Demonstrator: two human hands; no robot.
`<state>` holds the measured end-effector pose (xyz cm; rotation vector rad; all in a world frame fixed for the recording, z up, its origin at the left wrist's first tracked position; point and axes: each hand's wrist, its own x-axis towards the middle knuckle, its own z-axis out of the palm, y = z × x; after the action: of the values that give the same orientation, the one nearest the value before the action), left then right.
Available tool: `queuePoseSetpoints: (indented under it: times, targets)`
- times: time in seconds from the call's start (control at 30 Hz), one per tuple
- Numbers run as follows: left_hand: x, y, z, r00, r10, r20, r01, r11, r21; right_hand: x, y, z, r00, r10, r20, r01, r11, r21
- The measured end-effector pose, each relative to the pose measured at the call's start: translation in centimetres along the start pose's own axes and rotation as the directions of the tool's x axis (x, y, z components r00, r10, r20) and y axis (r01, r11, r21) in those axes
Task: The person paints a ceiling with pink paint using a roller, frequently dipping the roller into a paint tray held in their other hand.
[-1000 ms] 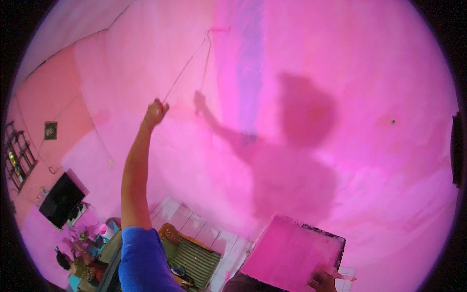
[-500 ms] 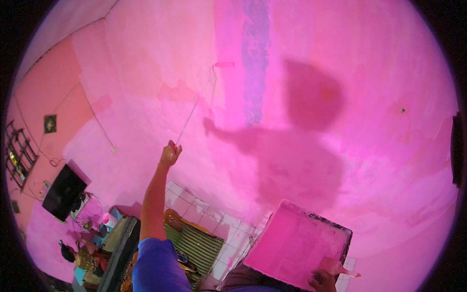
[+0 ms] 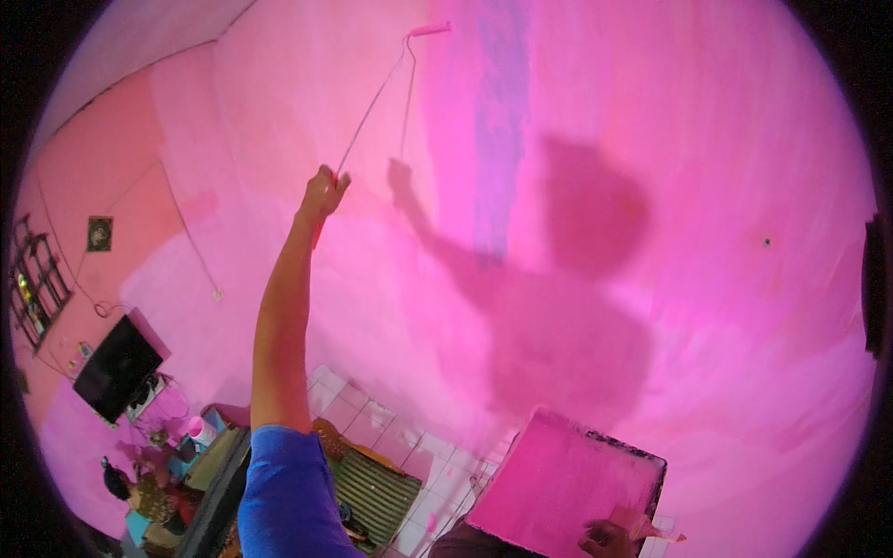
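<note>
My left hand [image 3: 326, 193] grips the orange handle of a long wire-framed paint roller [image 3: 430, 29], whose pink sleeve is high on the pink wall [image 3: 716, 112], just left of a bluish vertical band [image 3: 502, 121]. At the bottom right, my right hand [image 3: 606, 538] has curled fingers on the pink-coated paint tray [image 3: 567, 474], beside a pink-smeared brush [image 3: 646, 528] lying across that tray's right edge. Whether it grips the brush as well is unclear. A dark shadow of my head, arm and body falls on the wall.
At the lower left are a television [image 3: 116, 367], a white container [image 3: 200, 430], a person [image 3: 149, 493] and a striped green seat [image 3: 381, 488] on white tiles [image 3: 419, 446]. A window grille [image 3: 37, 288], a small frame [image 3: 99, 233] and cables are on the left wall.
Half a second ago my left hand and roller were lower; they have risen up the wall, a bit right of where they were one second ago. The tray sits slightly lower in view.
</note>
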<state>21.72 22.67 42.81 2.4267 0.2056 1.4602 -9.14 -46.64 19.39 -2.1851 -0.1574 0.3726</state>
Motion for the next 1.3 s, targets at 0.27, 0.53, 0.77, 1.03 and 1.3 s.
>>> queuePoseSetpoints:
  times: [0.27,0.53,0.77,1.03,1.3]
  targets:
    - [-4.2,5.0,-2.1,0.904,-0.346,0.252,0.428,0.753,-0.499,-1.0,-2.3,-1.3,0.992,-0.082,-0.093,0.083,0.997,-0.001]
    - [-30.8,5.9,-2.5,0.929,-0.37,-0.018,0.363,0.919,-0.157,-1.9,-0.4,-2.4,0.99,-0.065,-0.123,0.075,0.994,0.074]
    - [-34.6,3.8,-6.9,0.905,-0.422,-0.06,0.422,0.907,-0.014,-2.9,0.2,-2.0,0.992,-0.122,-0.023,0.124,0.986,0.114]
    - [-39.3,4.9,-10.0,0.95,-0.313,-0.004,0.313,0.949,-0.029,-4.3,5.7,-3.1,0.969,-0.161,-0.186,0.169,0.985,0.031]
    - [-38.5,7.6,-8.8,0.814,-0.576,0.077,0.527,0.788,0.318,-6.6,4.1,-6.2,0.914,-0.157,-0.373,0.176,0.984,0.017]
